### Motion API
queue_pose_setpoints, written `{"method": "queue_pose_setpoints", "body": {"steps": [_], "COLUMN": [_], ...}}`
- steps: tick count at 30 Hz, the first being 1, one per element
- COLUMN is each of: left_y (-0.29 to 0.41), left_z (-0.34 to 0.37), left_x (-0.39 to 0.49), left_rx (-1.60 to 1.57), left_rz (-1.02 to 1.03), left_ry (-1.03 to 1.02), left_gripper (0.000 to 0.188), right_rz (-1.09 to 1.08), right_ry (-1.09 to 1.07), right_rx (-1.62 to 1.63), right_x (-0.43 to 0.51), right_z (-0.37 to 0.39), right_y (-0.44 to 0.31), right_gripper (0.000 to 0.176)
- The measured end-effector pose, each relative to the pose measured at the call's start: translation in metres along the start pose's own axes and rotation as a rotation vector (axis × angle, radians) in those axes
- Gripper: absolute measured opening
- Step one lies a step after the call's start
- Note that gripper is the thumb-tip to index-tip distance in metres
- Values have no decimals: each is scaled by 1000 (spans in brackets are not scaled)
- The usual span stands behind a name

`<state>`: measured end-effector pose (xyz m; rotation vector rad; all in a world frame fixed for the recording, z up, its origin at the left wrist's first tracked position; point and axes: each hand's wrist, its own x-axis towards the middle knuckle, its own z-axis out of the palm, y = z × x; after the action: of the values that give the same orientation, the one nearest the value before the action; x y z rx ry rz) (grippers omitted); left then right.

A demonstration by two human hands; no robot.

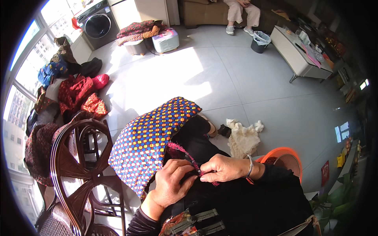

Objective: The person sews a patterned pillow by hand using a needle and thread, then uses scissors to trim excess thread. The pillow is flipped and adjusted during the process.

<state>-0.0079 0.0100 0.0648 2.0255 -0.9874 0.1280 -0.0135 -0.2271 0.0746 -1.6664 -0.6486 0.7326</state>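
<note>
A quilted piece of cloth (156, 129), patterned in blue, yellow, orange and white, lies over my lap and hangs down to the left. Along its near side runs a narrow pink and dark patterned fabric edge (189, 155). My right hand (221, 168), with a silver bracelet at the wrist, pinches this edge between thumb and forefinger. Close beside it, my left hand (174, 180) grips the dark edge of the cloth with bent fingers. The fingertips of both hands nearly meet. Whether a small tool sits between them is hidden.
Dark wooden chairs (93, 177) stand at my left. Piled garments (76, 91) lie by the window. An orange-rimmed basket (295, 156) is at my right, near cream fabric scraps (243, 137) on the floor. Farther off are a lined bin (260, 44), a low table (298, 56) and a seated person (243, 13).
</note>
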Motion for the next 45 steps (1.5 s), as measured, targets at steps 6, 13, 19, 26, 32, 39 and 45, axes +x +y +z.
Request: {"method": "queue_pose_setpoints", "body": {"steps": [6,13,19,26,32,39,45], "left_y": [-44,-74,-75,-88,-87,-90,-93], "left_z": [-16,-23,-27,-25,-25,-18,-18], "left_x": [-19,-39,-39,-42,-42,-45,-41], "left_rx": [702,674,676,661,665,683,666], "left_rz": [-127,-67,-43,-17,-29,-74,-116], "left_ry": [-68,-101,-89,-5,10,33,100], "left_gripper": [73,69,66,61,59,62,46], "right_rz": [-127,-294,-379,-395,-322,-179,-269], "right_ry": [44,68,0,10,22,33,104], "right_rx": [-11,-78,-163,-125,-109,-4,-117], "right_x": [-2,5,10,11,11,7,11], "right_z": [5,10,11,17,17,17,22], "right_y": [2,5,7,8,7,8,4], "right_gripper": [35,34,32,31,35,36,41]}}
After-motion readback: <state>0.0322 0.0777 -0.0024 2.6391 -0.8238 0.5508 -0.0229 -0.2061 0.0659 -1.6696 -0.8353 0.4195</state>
